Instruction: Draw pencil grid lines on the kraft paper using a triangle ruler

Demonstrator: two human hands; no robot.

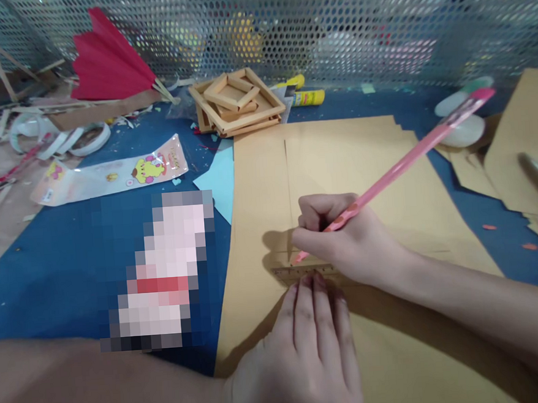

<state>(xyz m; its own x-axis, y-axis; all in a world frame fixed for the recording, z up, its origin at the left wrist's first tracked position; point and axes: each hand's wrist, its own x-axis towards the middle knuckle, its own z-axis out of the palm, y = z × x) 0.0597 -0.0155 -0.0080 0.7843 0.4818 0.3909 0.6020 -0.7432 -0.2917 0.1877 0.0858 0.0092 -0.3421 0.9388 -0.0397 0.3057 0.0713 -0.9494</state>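
In the head view, my right hand [345,239] is closed around a long pink pencil [400,165] that has darker spots near its lower part. The pencil's tip is down at the edge of a clear ruler [296,272] on a tan paper sheet [258,184]. My left hand [302,346] lies flat with its fingers stretched out, the fingertips pressing on the ruler. Part of the ruler is hidden under both hands. Thin pencil lines show on the paper, one running upward from near the pencil tip.
Stacked wooden frames [239,102] stand behind the paper, beside a yellow glue stick [308,97]. A red folded fan shape [107,59], tape rolls [92,139] and a printed plastic sleeve [124,175] lie left. Tan paper pieces [532,140] lie right. A perforated metal panel [284,28] closes the back.
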